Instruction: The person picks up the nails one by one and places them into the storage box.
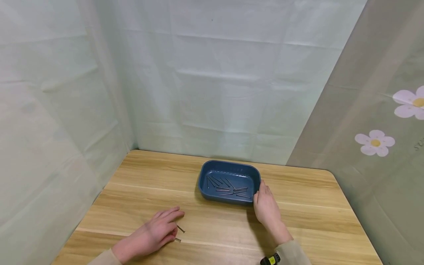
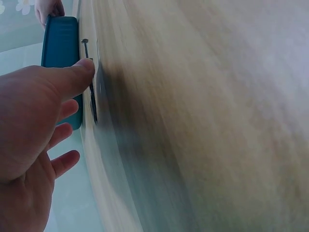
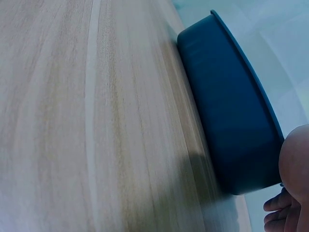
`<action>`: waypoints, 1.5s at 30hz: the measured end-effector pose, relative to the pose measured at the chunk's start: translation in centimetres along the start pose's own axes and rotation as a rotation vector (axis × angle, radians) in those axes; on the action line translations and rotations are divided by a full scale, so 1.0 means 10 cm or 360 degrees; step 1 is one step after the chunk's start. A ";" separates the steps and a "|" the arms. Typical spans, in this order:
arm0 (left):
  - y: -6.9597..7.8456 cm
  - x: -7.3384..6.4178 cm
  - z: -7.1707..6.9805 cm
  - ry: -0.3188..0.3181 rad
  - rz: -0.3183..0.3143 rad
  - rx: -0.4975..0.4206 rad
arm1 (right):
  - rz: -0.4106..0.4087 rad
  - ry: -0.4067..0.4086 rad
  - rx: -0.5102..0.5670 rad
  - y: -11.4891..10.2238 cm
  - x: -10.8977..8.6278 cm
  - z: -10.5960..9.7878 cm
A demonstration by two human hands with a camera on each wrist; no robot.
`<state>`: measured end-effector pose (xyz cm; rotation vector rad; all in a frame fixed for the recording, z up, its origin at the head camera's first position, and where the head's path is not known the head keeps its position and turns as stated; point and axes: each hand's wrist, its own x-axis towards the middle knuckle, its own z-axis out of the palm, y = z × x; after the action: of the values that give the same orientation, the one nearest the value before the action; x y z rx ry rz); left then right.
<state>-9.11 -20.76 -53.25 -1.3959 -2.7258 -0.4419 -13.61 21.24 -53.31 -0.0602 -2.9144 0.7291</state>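
Note:
Low over the table, my left hand (image 1: 156,232) hovers with its fingers spread and relaxed. Its thumb (image 2: 77,77) is right beside two loose nails, one nail (image 1: 180,229) showing past the fingers and the other nail (image 1: 178,240) by the thumb tip. In the left wrist view the thumb hides part of the nails; contact is unclear. A blue rectangular box (image 1: 230,166) stands farther back, with several nails (image 1: 228,190) scattered on its floor. My right hand (image 1: 267,208) holds the box at its near right corner, thumb at the rim and fingers along the outside of the end wall.
The wood-grain table (image 1: 318,206) has rounded back corners. Pale curtains (image 1: 215,92) hang close behind it and at both sides, the right one printed with white flowers (image 1: 375,142). A dark watch (image 1: 271,260) is on the right wrist.

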 end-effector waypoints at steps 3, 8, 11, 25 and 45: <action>-0.01 0.02 -0.02 0.0041 0.0013 0.0015 | 0.0001 0.0008 -0.0003 -0.01 0.02 0.00; -0.01 0.04 -0.03 0.0066 0.0024 0.0035 | -0.0008 0.0001 -0.0009 -0.03 0.04 -0.01; -0.02 0.04 -0.03 0.0093 0.0031 0.0037 | -0.0019 -0.0009 -0.0005 -0.03 0.04 -0.01; 0.03 0.27 -0.02 0.0174 -0.0083 -0.0069 | -0.0052 0.0021 -0.0011 -0.01 -0.03 0.03; 0.20 0.87 -0.14 0.0346 -0.0080 -0.0125 | -0.0015 0.0008 -0.0007 -0.01 -0.02 0.00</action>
<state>-12.78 -13.18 -50.00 -1.2172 -2.5977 -0.6685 -13.39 21.14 -53.32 -0.0482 -2.9098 0.7199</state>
